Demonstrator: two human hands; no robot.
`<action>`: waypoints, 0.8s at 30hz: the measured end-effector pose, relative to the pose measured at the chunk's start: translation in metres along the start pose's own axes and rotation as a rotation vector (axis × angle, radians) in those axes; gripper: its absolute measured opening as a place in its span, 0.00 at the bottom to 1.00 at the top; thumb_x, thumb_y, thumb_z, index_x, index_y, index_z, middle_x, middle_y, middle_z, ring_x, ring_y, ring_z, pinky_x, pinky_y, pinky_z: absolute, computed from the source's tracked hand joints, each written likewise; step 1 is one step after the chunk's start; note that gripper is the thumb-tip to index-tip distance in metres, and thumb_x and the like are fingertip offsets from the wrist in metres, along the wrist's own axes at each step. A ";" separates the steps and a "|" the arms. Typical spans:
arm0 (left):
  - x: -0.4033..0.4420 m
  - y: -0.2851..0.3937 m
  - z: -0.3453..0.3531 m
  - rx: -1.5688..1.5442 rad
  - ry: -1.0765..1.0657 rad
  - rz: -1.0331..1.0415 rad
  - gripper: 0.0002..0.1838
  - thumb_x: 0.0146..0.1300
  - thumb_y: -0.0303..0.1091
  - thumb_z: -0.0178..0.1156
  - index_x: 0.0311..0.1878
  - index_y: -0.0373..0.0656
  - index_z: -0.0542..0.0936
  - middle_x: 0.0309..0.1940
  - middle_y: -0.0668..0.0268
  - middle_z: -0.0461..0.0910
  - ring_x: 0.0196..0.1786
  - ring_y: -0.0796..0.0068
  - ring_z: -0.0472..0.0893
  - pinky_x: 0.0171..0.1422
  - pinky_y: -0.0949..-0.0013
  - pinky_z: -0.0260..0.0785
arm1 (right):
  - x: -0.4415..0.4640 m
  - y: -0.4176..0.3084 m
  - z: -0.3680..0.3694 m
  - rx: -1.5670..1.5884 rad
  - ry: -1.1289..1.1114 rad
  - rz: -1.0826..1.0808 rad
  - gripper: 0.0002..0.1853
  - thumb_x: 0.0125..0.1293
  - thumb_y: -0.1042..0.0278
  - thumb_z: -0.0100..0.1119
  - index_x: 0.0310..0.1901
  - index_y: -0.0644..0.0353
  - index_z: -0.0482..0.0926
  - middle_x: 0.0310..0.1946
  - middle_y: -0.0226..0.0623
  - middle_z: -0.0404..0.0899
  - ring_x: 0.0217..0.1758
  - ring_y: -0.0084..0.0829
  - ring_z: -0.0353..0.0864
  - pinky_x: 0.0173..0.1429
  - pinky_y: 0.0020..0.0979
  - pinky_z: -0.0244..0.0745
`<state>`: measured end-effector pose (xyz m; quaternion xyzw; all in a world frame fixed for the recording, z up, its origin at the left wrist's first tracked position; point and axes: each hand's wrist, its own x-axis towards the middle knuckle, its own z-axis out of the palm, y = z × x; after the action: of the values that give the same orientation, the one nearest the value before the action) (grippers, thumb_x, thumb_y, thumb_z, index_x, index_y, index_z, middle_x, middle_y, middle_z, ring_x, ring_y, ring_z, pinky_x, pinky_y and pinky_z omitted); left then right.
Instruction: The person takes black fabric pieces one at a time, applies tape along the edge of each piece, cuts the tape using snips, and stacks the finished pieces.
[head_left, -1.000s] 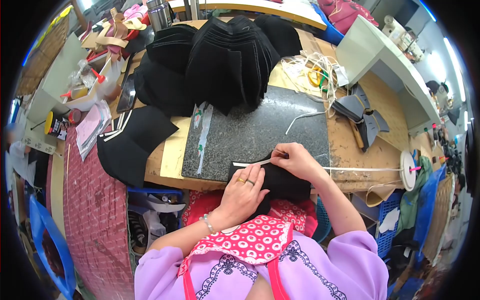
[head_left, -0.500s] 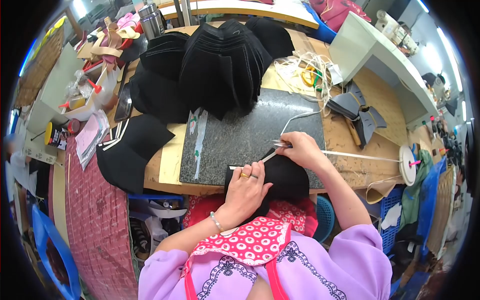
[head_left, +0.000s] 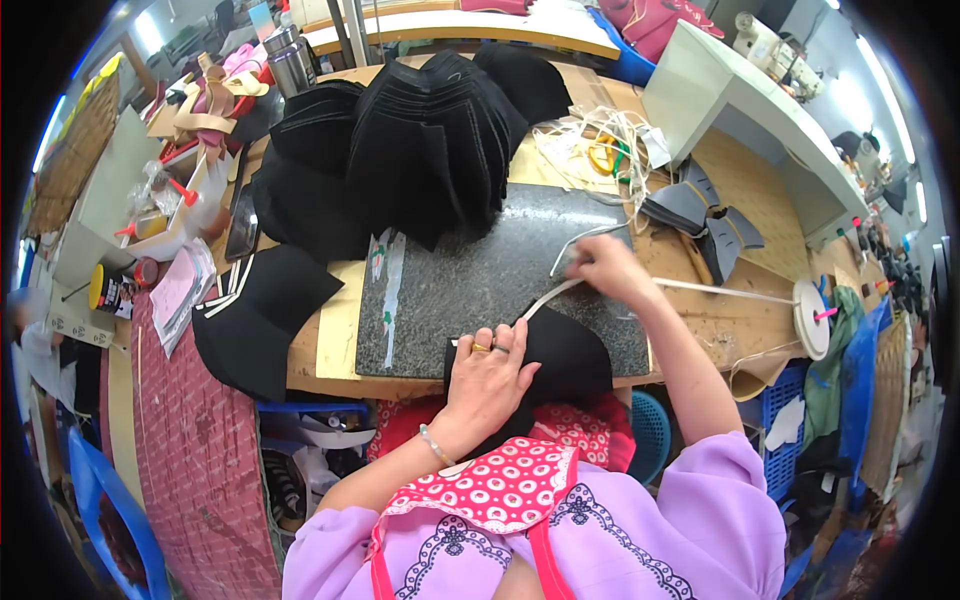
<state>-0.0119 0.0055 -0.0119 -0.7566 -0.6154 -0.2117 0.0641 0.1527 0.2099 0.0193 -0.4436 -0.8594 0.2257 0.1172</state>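
A black fabric piece (head_left: 568,355) lies over the front edge of the dark stone slab (head_left: 450,290). My left hand (head_left: 488,378) rests flat on its left part, fingers laid over a white strip (head_left: 548,297). Farther right and above the slab, my right hand (head_left: 608,268) is closed, its fingertips blurred at the strip; what they pinch is too smeared to make out. From near that hand the strip runs right to a white reel (head_left: 811,320). Another thin pale strip curves over the slab just behind the fingers.
Stacked black pieces (head_left: 430,150) stand at the back. A black piece with white strips (head_left: 265,320) lies left. Tangled white cord (head_left: 610,150), grey shaped parts (head_left: 700,212) and a wooden handle (head_left: 695,258) are at the right, beside a white shelf (head_left: 740,110).
My right hand has moved up and away from the fabric, and the strip now rises off it. The metal tips seen at its fingers half a second ago no longer show clearly. My left hand stays on the fabric.
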 end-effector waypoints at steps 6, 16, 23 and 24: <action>-0.001 0.001 0.002 -0.010 0.007 -0.003 0.31 0.61 0.45 0.60 0.62 0.34 0.69 0.44 0.60 0.72 0.47 0.64 0.69 0.52 0.61 0.60 | -0.015 0.028 -0.032 -0.378 0.627 0.003 0.08 0.62 0.75 0.55 0.43 0.64 0.78 0.38 0.44 0.75 0.42 0.42 0.77 0.48 0.38 0.73; 0.000 0.000 0.002 -0.027 0.029 -0.003 0.31 0.60 0.43 0.61 0.61 0.33 0.69 0.44 0.60 0.72 0.47 0.63 0.70 0.51 0.60 0.60 | -0.078 -0.056 0.011 -0.101 0.036 0.003 0.17 0.72 0.52 0.49 0.47 0.61 0.70 0.35 0.54 0.81 0.42 0.54 0.81 0.44 0.49 0.73; -0.001 0.000 0.004 -0.035 0.048 -0.005 0.30 0.59 0.44 0.61 0.61 0.35 0.71 0.44 0.61 0.72 0.47 0.64 0.70 0.51 0.60 0.60 | -0.072 -0.054 0.018 -0.261 -0.085 0.013 0.18 0.71 0.55 0.49 0.39 0.66 0.69 0.30 0.52 0.82 0.35 0.51 0.83 0.39 0.47 0.76; -0.001 0.000 0.003 -0.042 0.055 0.000 0.31 0.60 0.43 0.61 0.60 0.33 0.70 0.44 0.60 0.73 0.47 0.63 0.70 0.51 0.60 0.60 | -0.072 -0.052 0.021 -0.259 -0.052 -0.014 0.17 0.71 0.56 0.50 0.39 0.66 0.69 0.28 0.51 0.82 0.34 0.50 0.83 0.38 0.47 0.76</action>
<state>-0.0113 0.0055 -0.0149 -0.7517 -0.6087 -0.2453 0.0652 0.1488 0.1188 0.0270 -0.4429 -0.8872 0.1232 0.0383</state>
